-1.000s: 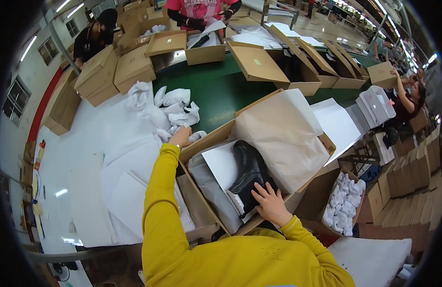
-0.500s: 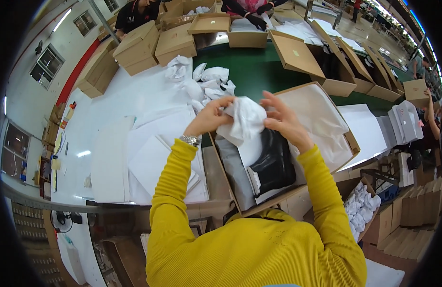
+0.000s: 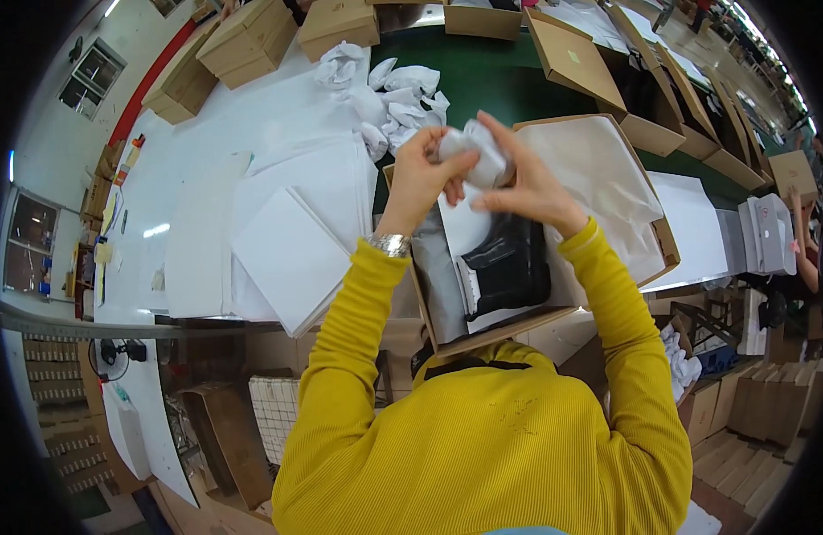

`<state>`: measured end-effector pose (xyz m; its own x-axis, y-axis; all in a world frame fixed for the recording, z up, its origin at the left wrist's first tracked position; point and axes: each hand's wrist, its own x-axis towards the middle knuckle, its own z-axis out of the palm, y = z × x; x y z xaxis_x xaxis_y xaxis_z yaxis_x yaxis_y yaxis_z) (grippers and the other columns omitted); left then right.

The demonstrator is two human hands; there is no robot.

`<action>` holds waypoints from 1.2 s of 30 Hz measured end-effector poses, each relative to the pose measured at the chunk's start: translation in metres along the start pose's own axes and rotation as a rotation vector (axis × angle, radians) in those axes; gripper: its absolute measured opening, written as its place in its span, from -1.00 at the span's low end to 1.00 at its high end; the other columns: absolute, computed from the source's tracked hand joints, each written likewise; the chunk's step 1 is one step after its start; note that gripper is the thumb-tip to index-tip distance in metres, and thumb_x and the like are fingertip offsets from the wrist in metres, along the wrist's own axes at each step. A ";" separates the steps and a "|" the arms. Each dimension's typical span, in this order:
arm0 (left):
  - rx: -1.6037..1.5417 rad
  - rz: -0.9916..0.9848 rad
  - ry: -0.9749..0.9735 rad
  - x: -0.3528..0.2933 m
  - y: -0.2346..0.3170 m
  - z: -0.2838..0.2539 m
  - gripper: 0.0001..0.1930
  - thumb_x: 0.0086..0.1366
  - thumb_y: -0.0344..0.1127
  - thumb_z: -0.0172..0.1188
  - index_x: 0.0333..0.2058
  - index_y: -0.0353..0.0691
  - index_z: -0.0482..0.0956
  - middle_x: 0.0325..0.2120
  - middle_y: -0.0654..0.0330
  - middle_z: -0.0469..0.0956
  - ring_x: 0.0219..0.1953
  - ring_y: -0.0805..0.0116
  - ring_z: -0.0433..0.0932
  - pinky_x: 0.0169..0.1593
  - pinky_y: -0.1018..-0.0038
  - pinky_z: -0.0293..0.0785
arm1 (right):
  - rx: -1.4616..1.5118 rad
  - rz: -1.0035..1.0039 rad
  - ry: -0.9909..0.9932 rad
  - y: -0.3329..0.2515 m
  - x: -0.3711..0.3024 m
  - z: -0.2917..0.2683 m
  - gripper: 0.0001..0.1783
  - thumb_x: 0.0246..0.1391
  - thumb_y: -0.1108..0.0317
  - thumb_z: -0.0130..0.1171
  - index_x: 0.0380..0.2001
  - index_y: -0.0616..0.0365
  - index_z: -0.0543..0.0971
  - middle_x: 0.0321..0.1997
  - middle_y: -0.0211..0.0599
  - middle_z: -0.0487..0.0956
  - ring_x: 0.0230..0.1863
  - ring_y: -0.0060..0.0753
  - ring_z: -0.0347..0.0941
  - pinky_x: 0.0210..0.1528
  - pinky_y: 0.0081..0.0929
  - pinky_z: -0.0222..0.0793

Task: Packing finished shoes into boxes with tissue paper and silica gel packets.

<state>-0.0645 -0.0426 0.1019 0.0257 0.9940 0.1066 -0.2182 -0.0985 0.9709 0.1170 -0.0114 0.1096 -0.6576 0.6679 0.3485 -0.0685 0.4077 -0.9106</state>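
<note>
A wad of crumpled white paper (image 3: 484,159) is between my two hands, above an open cardboard box (image 3: 509,332). My left hand (image 3: 420,178) pinches it from the left with closed fingers. From the right, my right hand (image 3: 540,185) curls its fingers around the same wad. Inside the box, below my hands, lies a shiny black leather-like item (image 3: 518,272), perhaps a boot; my hands partly hide its upper end. White paper (image 3: 463,227) and a grey sheet (image 3: 434,276) lie beside it. Pale tissue paper (image 3: 594,183) covers the box's right part.
Crumpled paper wads (image 3: 411,107) lie beyond my hands, by the green surface (image 3: 483,67). Stacked white sheets (image 3: 291,259) are left of the box. Closed cardboard boxes (image 3: 246,40) stand far left, with several open ones (image 3: 576,62) far right. Another person's arm (image 3: 805,227) shows at the right.
The loose white paper has become a smaller, tighter wad between my hands. My hands have come closer together and moved slightly away from me. The view has tilted down.
</note>
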 end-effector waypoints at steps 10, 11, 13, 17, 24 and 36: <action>1.415 0.174 -0.337 -0.075 -0.139 0.032 -0.13 0.06 0.28 0.08 0.25 -0.03 0.07 0.12 -0.02 0.27 0.23 -0.09 0.10 0.20 -0.26 -0.23 | -1.363 -0.074 -0.296 0.104 0.033 -0.033 -0.61 -0.29 0.54 0.17 -0.24 0.18 0.51 -0.22 -0.21 0.43 -0.10 -0.13 0.34 -0.07 -0.35 0.36; 1.425 0.109 -0.418 -0.073 -0.135 0.032 -0.14 0.05 0.33 0.04 0.26 0.06 0.05 0.14 -0.01 0.26 0.26 -0.10 0.06 0.19 -0.29 -0.33 | -1.444 -0.160 -0.301 0.120 0.030 -0.035 -0.76 -0.22 0.50 0.13 -0.36 0.12 0.56 -0.24 -0.26 0.43 -0.09 -0.18 0.34 -0.12 -0.36 0.37; 1.438 0.023 -0.480 -0.077 -0.132 0.026 -0.15 0.05 0.37 -0.01 0.27 0.16 0.03 0.16 0.01 0.25 0.28 -0.10 0.01 0.18 -0.32 -0.44 | -1.506 -0.269 -0.314 0.143 0.022 -0.028 -0.87 -0.15 0.46 0.09 -0.48 0.06 0.61 -0.26 -0.31 0.44 -0.08 -0.23 0.34 -0.16 -0.37 0.38; 1.438 -0.012 -0.556 -0.063 -0.126 0.026 -0.15 0.08 0.40 -0.07 0.28 0.16 0.01 0.15 0.03 0.26 0.28 -0.08 0.03 0.20 -0.28 -0.39 | -1.561 -0.134 -0.430 0.172 0.029 -0.022 -0.89 -0.14 0.41 0.11 -0.50 0.08 0.61 -0.30 -0.31 0.48 -0.16 -0.23 0.40 -0.19 -0.40 0.40; 1.146 0.321 -0.127 -0.113 -0.050 -0.013 -0.53 0.12 -0.21 0.19 0.02 -0.14 0.40 0.17 0.05 0.19 0.25 -0.02 0.08 0.24 -0.06 -0.04 | -1.116 0.216 -0.315 0.117 0.127 0.005 -0.86 -0.13 0.43 0.04 -0.49 0.08 0.59 -0.26 -0.09 0.57 -0.25 -0.01 0.50 -0.27 -0.16 0.42; 0.021 -0.145 0.753 -0.203 -0.045 -0.040 -0.78 0.17 -0.49 0.16 -0.18 -0.35 0.53 -0.22 0.14 0.54 -0.17 0.34 0.53 -0.07 0.54 0.40 | -1.201 0.095 -0.562 0.262 0.191 0.060 -0.80 -0.15 0.31 0.16 -0.35 -0.01 0.51 -0.23 -0.22 0.54 -0.14 -0.09 0.47 -0.14 -0.20 0.39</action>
<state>-0.0992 -0.2383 0.0284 -0.6205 0.7609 -0.1895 -0.2445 0.0419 0.9687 -0.0720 0.1854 -0.0757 -0.8613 0.4965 -0.1083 0.5045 0.8610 -0.0644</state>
